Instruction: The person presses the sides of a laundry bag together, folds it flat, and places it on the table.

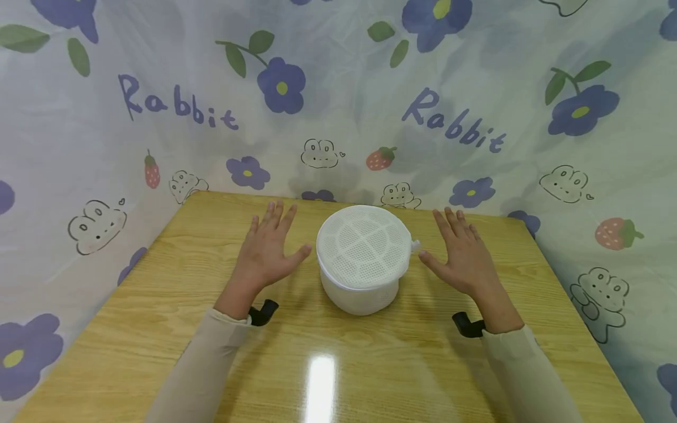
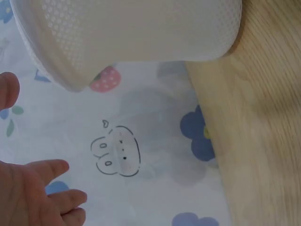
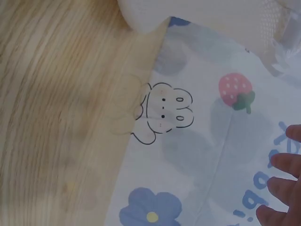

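Observation:
A white round container (image 1: 365,252) with a mesh-patterned top stands upright on the wooden table. A small pale tab (image 1: 415,245) sticks out from its right rim; its kind is not clear. My left hand (image 1: 264,252) is held to the container's left, fingers spread and thumb pointing toward it, apart from it. On the other side my right hand (image 1: 465,255) is held the same way, its thumb near the tab. Neither hand holds anything. In the left wrist view the container's perforated side (image 2: 155,28) shows above the fingers (image 2: 49,170). The right wrist view catches only fingertips (image 3: 284,165).
The wooden table (image 1: 370,376) reaches back to a cloth backdrop (image 1: 338,117) printed with flowers, rabbits and strawberries, which also hangs at both sides. A black curved piece sits at the left wrist (image 1: 263,312) and another at the right wrist (image 1: 468,325).

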`<state>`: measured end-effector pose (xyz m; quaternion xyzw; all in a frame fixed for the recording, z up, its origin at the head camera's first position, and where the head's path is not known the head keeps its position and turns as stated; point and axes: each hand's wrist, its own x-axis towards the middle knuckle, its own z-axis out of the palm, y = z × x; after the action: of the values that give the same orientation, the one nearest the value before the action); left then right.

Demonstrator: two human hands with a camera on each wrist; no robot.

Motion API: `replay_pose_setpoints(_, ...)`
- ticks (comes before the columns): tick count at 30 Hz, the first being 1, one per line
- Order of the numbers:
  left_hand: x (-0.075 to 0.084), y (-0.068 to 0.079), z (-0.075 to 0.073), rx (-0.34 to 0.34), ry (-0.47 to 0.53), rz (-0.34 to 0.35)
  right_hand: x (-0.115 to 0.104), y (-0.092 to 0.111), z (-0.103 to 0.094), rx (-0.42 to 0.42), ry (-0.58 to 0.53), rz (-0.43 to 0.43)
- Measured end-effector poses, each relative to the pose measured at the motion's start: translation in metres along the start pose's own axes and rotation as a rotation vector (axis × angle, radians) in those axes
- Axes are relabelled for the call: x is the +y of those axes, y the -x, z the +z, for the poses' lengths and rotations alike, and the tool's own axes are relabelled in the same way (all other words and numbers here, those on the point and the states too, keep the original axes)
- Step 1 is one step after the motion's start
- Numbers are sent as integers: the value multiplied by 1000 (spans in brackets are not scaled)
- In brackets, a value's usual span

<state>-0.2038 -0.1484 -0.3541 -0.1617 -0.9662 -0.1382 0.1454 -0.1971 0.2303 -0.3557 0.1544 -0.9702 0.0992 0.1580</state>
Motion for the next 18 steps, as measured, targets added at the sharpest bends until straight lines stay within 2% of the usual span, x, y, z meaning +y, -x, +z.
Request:
replay_pose_setpoints(7,7,0,2,-10,10,14,-4,-1,2,10,-17,-24)
replay_pose_setpoints(12,12,-1,3,-29,53,16,-8,-2,2,-1,-76,-25)
replay_pose_setpoints(18,18,-1,5,-41,161,-42,-12,-2,4,3,-211,10)
